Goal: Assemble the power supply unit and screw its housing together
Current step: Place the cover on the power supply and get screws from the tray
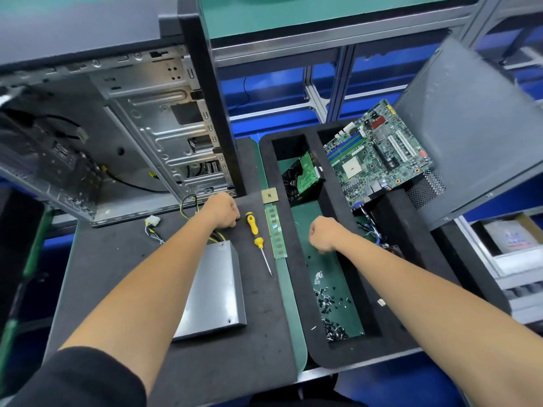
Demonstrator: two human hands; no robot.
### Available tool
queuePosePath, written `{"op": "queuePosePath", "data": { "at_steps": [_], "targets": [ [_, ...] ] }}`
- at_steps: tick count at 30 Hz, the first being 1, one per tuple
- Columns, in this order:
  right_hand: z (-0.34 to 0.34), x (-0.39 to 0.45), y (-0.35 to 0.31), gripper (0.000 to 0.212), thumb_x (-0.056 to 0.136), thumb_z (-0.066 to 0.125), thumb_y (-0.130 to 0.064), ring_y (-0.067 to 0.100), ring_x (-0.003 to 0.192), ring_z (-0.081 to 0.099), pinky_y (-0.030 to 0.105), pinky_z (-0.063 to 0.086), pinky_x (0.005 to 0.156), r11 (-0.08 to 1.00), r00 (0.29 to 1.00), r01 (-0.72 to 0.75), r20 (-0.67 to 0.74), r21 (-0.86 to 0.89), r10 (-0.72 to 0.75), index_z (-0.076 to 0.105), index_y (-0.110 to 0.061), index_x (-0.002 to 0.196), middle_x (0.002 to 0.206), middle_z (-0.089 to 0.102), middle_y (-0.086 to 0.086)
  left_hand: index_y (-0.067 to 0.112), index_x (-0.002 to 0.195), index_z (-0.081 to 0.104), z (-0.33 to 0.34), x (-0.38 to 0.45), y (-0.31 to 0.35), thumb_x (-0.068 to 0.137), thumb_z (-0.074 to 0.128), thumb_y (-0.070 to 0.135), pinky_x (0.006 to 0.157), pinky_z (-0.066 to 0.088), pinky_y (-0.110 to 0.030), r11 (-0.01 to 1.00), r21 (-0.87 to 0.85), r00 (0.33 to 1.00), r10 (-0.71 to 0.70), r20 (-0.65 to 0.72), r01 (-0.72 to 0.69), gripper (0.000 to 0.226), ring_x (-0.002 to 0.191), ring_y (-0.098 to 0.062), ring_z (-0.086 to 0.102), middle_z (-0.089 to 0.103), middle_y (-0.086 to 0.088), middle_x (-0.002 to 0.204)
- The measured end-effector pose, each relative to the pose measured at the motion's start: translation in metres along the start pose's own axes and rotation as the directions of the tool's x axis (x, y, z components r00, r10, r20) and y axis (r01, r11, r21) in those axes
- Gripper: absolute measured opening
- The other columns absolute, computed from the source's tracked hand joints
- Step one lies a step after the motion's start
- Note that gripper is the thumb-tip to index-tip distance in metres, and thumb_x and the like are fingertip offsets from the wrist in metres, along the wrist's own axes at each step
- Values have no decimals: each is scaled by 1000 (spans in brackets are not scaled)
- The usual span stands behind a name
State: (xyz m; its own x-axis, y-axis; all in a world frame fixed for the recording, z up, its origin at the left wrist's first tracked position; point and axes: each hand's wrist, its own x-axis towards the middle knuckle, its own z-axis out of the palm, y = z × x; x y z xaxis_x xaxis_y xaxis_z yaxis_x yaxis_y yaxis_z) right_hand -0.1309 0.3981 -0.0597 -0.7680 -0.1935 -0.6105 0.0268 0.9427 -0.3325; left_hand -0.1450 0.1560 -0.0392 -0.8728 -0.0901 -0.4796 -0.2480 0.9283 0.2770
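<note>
Power supply unit (213,292): grey metal box, flat on the dark tabletop (249,348), lower centre-left of frame. Long axis runs from bottom of frame toward top, tilted slightly right. Cable end points to the top of frame; yellow and black leads (188,201) leave that end and loop up toward the open computer case (117,127), which fills the upper left. A white connector (152,221) on a second lead bundle lies on the tabletop left of the box's upper end. The left forearm crosses over the box's left part.

Left hand (221,211): fingers curled into a fist, above the cable end of the box, just below the case edge. Whether it holds anything, cannot tell; the palm side is hidden.

Right hand (324,235): also clenched, knuckles up, over the green floor of the black foam tray (296,289), centre right. Contents of the fist not visible.

Screwdriver (258,239): yellow and black handle, lying free between the hands. Handle toward top of frame, tip toward bottom right. Just right of it, a RAM stick (276,233) lies parallel, with a CPU chip (269,196) at its upper end.

Loose screws (329,304) are scattered in the lower tray compartment. A hard drive (302,174) is in the same compartment, a motherboard (379,154) in the next.
</note>
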Motion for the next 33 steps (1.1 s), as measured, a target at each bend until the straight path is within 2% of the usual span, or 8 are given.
{"op": "queuePosePath", "data": {
  "at_steps": [5,10,13,16,21,25,30,33],
  "targets": [
    [-2,4,-1,30,81,43,5,14,71,41,48,45,95,998,999,41,-23,-53,-42,39,-18,64,110,60,32,8,86,72,0,0,-5,80,68,-6,52,40,-18,995,-87,999,-48,8,49,15,61,-4,52,63,-1,78],
    [2,1,1,29,82,42,6,10,78,53,46,45,97,999,999,43,-3,-6,-43,41,-18,67,114,58,31,10,85,72,0,0,-10,78,69,-8,68,43,-25,993,-103,998,-53,24,55,20,76,-14,54,61,1,79],
    [4,1,2,24,83,42,5,23,103,62,35,51,89,999,999,35,28,0,-35,43,-16,73,116,59,30,10,86,73,-1,0,-15,79,66,-8,72,45,-26,992,-110,998,-64,8,64,21,82,-17,56,63,-1,82],
    [7,2,4,23,85,41,3,26,105,62,42,47,94,999,999,39,37,-32,-38,42,-17,72,115,61,29,11,84,72,1,0,-19,81,61,-10,75,48,-27,989,-139,998,-59,-13,57,24,85,-19,58,64,-5,86],
    [9,2,3,16,85,40,1,26,90,68,34,54,76,999,997,18,71,-46,-15,48,-11,80,77,55,19,8,91,74,4,-2,-20,77,70,-5,73,43,-24,988,-146,997,-57,-49,49,19,82,-19,56,64,-7,86],
    [7,-1,-4,22,84,41,3,20,67,35,25,26,53,999,996,0,88,-46,4,40,-13,69,73,42,14,9,91,74,4,-3,-19,78,74,-1,74,44,-25,985,-169,997,-53,-54,44,17,83,-18,57,64,-6,87],
    [3,3,-11,26,89,45,-2,19,75,41,42,53,72,998,1000,8,-16,62,-7,62,15,99,104,66,28,8,89,74,5,-5,-21,84,58,-9,78,50,-27,982,-190,995,-42,-95,23,24,90,-23,62,69,-9,94],
    [2,5,-16,19,88,44,-1,21,70,41,37,48,63,996,997,37,-75,76,-32,60,9,84,91,67,25,11,84,73,5,-5,-23,84,55,-10,80,51,-28,977,-212,991,-41,-124,14,27,91,-23,62,67,-6,90]
  ]
}}
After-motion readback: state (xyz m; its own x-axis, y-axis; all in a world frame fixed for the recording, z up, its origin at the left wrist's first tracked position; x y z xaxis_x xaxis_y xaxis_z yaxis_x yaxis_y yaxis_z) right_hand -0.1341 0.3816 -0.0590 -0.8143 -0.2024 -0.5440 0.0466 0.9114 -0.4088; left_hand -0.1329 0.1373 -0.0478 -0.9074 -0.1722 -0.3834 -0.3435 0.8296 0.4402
